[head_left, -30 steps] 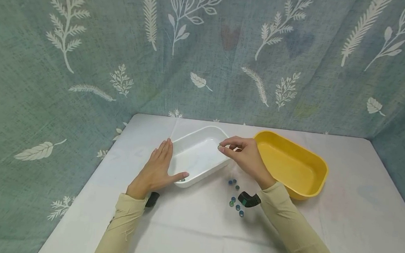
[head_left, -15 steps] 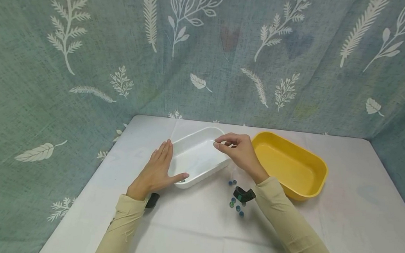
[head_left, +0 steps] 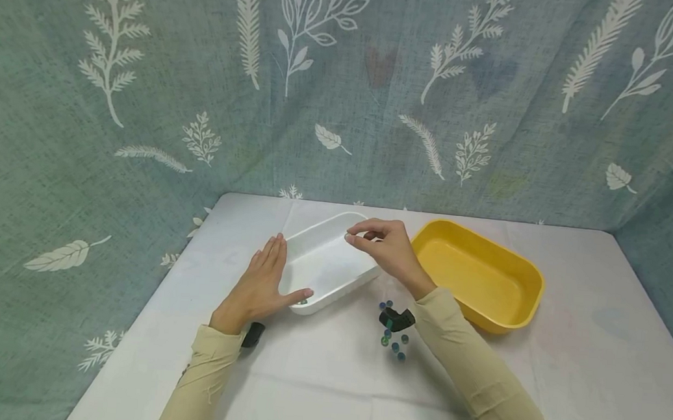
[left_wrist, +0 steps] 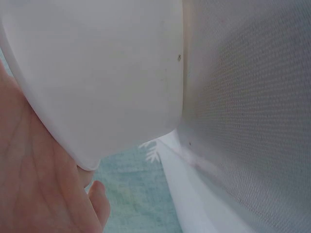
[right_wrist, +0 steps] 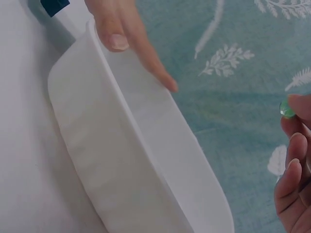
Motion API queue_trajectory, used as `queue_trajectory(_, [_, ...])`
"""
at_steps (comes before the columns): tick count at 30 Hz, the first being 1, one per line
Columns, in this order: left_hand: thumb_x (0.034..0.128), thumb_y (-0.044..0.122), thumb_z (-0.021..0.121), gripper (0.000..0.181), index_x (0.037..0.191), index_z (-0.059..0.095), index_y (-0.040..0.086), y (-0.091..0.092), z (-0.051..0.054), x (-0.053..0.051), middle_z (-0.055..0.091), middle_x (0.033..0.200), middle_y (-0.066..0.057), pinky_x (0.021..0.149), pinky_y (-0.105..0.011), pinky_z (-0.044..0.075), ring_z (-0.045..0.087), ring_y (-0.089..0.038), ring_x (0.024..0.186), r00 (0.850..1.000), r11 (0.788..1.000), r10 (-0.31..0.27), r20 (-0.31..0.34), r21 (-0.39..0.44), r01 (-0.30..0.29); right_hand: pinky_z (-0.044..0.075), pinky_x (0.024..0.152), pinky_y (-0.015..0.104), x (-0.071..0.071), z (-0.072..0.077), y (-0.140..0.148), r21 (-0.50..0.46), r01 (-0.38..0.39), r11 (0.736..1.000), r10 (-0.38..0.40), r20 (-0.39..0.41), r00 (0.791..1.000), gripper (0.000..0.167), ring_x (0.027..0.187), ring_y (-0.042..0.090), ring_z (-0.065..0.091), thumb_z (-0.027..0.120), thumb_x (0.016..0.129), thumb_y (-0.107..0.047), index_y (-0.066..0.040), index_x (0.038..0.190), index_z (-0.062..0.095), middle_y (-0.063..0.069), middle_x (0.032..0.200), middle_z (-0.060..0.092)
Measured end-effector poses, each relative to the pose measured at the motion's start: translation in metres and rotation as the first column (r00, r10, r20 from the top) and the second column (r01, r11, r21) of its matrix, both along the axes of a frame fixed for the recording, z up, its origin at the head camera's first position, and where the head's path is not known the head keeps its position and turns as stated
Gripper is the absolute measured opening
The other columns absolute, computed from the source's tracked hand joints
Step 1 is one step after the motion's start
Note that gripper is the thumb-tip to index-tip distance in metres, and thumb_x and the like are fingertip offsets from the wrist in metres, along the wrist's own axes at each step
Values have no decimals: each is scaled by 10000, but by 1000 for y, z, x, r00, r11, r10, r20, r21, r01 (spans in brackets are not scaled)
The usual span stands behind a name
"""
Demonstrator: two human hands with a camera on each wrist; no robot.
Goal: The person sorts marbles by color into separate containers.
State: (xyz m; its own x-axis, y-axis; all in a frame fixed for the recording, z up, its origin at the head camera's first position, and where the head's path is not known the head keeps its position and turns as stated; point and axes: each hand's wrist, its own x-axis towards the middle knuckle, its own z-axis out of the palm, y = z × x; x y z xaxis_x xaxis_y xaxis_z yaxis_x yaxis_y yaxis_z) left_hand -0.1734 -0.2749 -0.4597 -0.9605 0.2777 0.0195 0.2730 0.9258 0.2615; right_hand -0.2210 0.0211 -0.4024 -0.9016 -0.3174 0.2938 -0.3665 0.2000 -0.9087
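My left hand [head_left: 259,287] lies with straight fingers across the near-left end of a white tray [head_left: 318,305], its thumb over the rim. In the left wrist view the palm [left_wrist: 43,160] is against the tray's outer wall. Thumb and index finger of my right hand [head_left: 391,246] pinch a small green glass marble [right_wrist: 287,109] above the tray's right end. A bit of green shows at a marble [head_left: 303,302] inside the tray, beside the left thumb. Several blue and green marbles [head_left: 395,347] lie on the table below the right wrist, some partly hidden by its camera.
A yellow tray [head_left: 532,295] stands on the right, partly behind the right forearm. White cloth covers the table [head_left: 323,398]. A patterned green curtain [head_left: 344,106] hangs behind and on the sides.
My right hand has moved left and slightly away from me, carrying the marble further over the white tray. The left hand stays in place.
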Motion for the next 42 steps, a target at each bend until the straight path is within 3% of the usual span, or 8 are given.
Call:
queue_trajectory(16, [875, 794, 563, 1244, 1642, 28, -27, 0, 1, 1, -24, 1751, -174, 1306, -599, 113, 4, -354, 1639, 1000, 1000, -3, -7, -1, 3, 533, 754, 271, -5, -11, -17, 10, -23, 1000, 23, 32, 999, 144, 837, 189, 645, 780, 924, -158, -79, 1037, 823, 116, 1079, 786])
queue_trajectory(42, [878, 830, 518, 1243, 1648, -13, 12, -1, -1, 1, -68, 1755, -130, 1318, -568, 95, -37, -307, 1644, 1000, 1000, 10, 19, -18, -10, 527, 730, 255, -10, -24, -30, 78, -5, 997, -3, 104, 995, 159, 872, 196, 627, 789, 919, -198, -104, 1042, 825, 83, 1101, 786])
